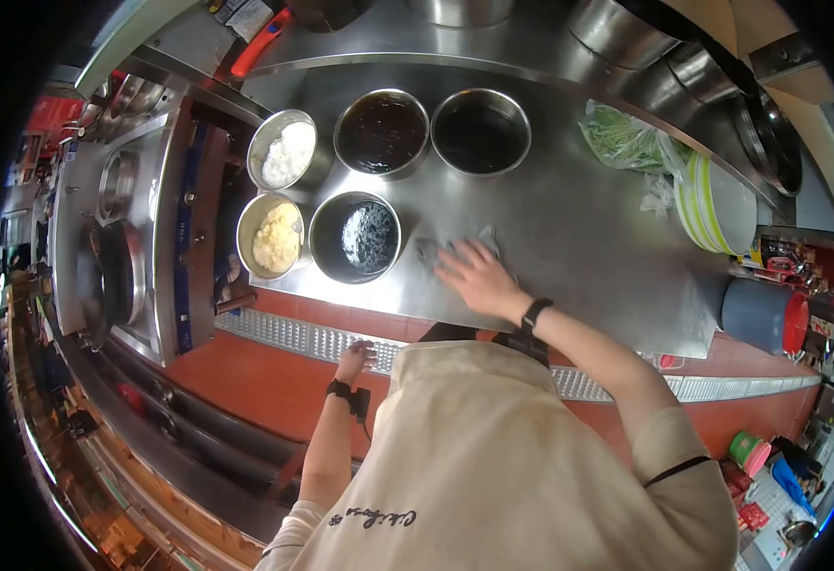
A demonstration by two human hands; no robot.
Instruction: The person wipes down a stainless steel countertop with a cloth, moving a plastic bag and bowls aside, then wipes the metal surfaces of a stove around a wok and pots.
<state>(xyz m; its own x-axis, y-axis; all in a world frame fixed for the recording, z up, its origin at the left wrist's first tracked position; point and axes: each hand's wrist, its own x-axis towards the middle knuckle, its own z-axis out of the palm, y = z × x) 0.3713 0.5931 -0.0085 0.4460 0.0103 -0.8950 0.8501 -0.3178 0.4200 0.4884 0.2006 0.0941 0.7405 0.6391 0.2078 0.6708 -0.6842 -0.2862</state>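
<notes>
The right hand (pixel 474 274) lies flat on a grey cloth (pixel 430 253), fingers spread and pressing down rather than gripping, on the steel tabletop (pixel 579 257). The cloth sits near the tabletop's front edge, just right of a steel bowl of dark liquid (pixel 355 238). Beside that is a bowl of pale yellow mince (pixel 272 238), which sits at the left edge. Behind them stand a bowl of white grains (pixel 288 152) and two bowls of dark sauce (pixel 382 131) (pixel 481 131). To the right of the hand the steel is bare as far as a bag of greens (pixel 622 138) and a stack of striped plates (pixel 712 200) at the far right end. The left hand (pixel 355 360) hangs below the front edge over a floor grate (pixel 284 333), fingers loosely open and holding nothing.
</notes>
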